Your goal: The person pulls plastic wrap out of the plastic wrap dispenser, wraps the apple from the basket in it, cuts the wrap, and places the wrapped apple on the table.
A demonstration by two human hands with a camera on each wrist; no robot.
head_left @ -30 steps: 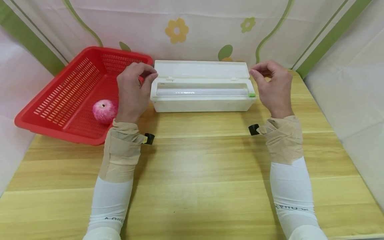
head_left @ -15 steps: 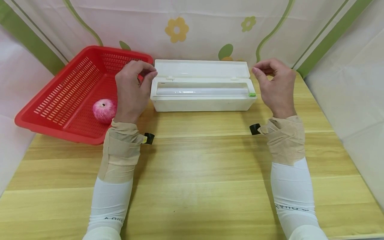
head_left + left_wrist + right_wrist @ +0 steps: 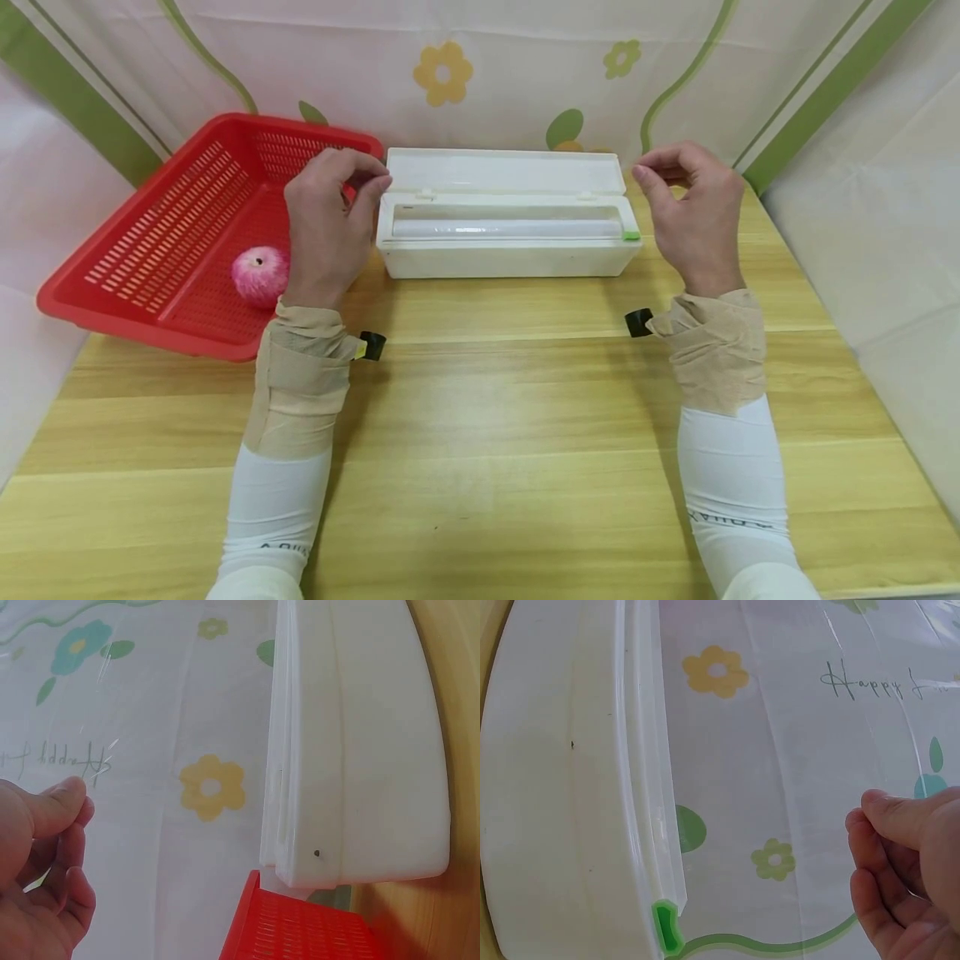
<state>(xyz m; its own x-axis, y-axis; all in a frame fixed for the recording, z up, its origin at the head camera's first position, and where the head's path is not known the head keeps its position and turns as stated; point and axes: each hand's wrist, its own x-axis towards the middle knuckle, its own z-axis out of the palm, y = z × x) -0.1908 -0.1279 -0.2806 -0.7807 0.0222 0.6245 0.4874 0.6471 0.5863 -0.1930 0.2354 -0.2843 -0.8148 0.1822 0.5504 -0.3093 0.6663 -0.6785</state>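
Note:
A long white plastic wrap box [image 3: 502, 263] stands at the back of the table, its lid [image 3: 502, 172] tipped back. A roll [image 3: 517, 229] lies inside it. At the box's left end, thumb and fingertips of my left hand [image 3: 324, 229] are pinched together above it. My right hand [image 3: 697, 217] pinches likewise, just off the right end. Glossy streaks of clear plastic wrap [image 3: 909, 712] run up to the right fingertips in the right wrist view. Similar streaks show by the left fingertips in the left wrist view; most of the film is too clear to see.
On the left, a red plastic basket [image 3: 161, 333] holds a pink apple [image 3: 259, 277], partly behind the left hand. A green slider [image 3: 631, 237] sits at the box's right end. Behind stands a flower-printed curtain [image 3: 510, 75]; the wooden table [image 3: 480, 433] stretches in front.
Both hands have drawn slightly apart: the right a little to the right and up, the left slightly leftward. The box, basket and apple stay in place.

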